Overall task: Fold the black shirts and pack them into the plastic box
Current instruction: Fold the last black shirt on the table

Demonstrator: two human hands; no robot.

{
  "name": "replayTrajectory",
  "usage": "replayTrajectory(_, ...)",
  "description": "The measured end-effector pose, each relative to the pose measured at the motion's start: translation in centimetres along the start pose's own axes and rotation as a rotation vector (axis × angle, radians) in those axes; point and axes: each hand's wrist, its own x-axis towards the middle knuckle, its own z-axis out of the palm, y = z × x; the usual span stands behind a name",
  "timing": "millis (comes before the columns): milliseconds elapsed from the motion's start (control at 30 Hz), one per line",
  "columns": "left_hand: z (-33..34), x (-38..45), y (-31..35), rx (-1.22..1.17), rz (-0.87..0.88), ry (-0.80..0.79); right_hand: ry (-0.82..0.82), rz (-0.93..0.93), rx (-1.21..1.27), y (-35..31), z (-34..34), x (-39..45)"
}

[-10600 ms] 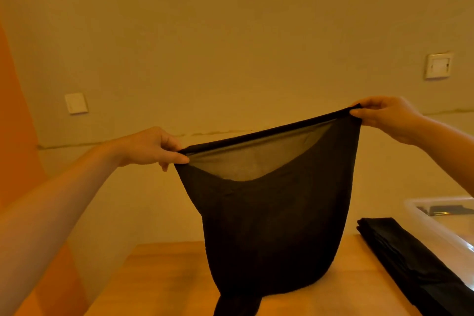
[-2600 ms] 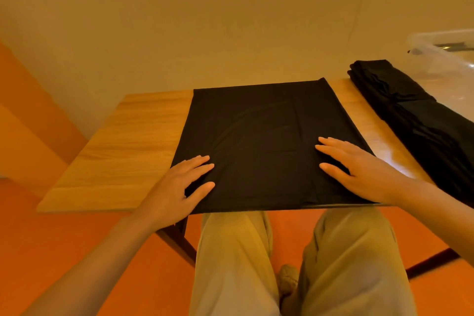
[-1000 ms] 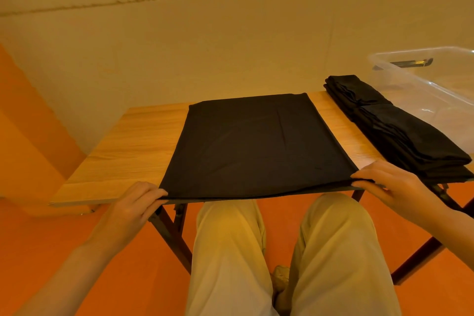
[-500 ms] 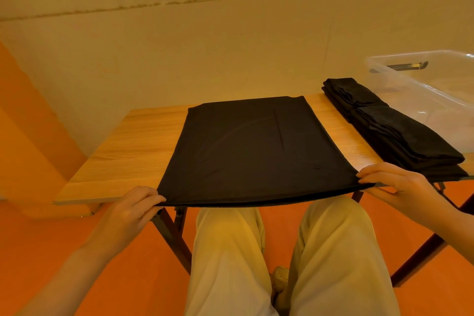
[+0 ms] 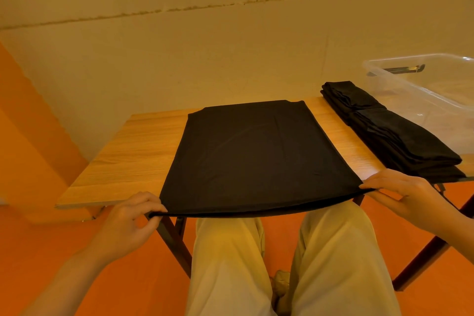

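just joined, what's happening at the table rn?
A seated person is partway through folding a black shirt spread flat on the wooden table. The left hand and right hand each pinch a near corner of it at the table's front edge. A stack of folded black shirts lies to the right, beside the clear plastic box, which has no shirts visible in it.

Plain room (folding table (image 5: 133, 141), bare wall (image 5: 205, 59))

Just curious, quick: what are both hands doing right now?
Left hand: pinching the near left corner of the shirt.
Right hand: pinching its near right corner.
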Motion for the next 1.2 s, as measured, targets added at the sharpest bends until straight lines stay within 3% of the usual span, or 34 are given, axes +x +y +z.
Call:
replayTrajectory(233,-1.4,1.2,1.0,-0.153,-0.122,-0.051,0.035,-0.023,0.103,-1.6,-0.9,1.5)
replayTrajectory(367,-2.3,3.7,1.3,-0.267,-0.295,0.074,0.105,0.019,0.175,-1.7,-1.7,4.2)
replayTrajectory(567,-3.2,8.9,-0.2,-0.549,-0.509,0.321,0.245,0.299,0.645,-1.3,-3.2,9.8)
replayTrajectory(767,-4.0,16.6,-3.9,-0.734,-0.609,0.412,0.315,0.544,0.895,1.9,-3.6,17.9)
replayTrajectory(967,-3.1,25.8,-7.2,-0.654,-0.665,0.387,0.348,0.742,0.804,7.0,-1.7,26.8)
replayTrajectory(1200,4.5,31.6,-12.0,-0.258,-0.759,0.298,0.29,0.844,0.357,11.1,4.4,31.8)
